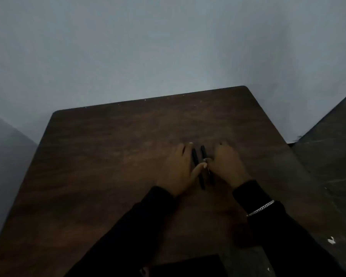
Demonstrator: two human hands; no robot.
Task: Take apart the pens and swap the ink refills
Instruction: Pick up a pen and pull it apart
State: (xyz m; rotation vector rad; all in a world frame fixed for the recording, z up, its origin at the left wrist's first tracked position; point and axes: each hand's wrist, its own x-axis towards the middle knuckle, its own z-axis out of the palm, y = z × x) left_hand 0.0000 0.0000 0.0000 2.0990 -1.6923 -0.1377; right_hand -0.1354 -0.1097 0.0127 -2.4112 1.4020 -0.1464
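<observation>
Dim, blurred head view. Two black pens lie side by side on the dark wood bench (108, 156), running away from the person, between the two hands. The left pen (197, 162) and right pen (204, 151) are close together and near parallel.

The left hand (178, 168) lies flat with its fingers extended, thumb reaching across to touch the left pen. The right hand (228, 164) sits just beside the right pen with its thumb against the barrel; whether it pinches the pen cannot be told.

Both sleeves are dark. A silver bracelet (261, 209) circles the right wrist.
</observation>
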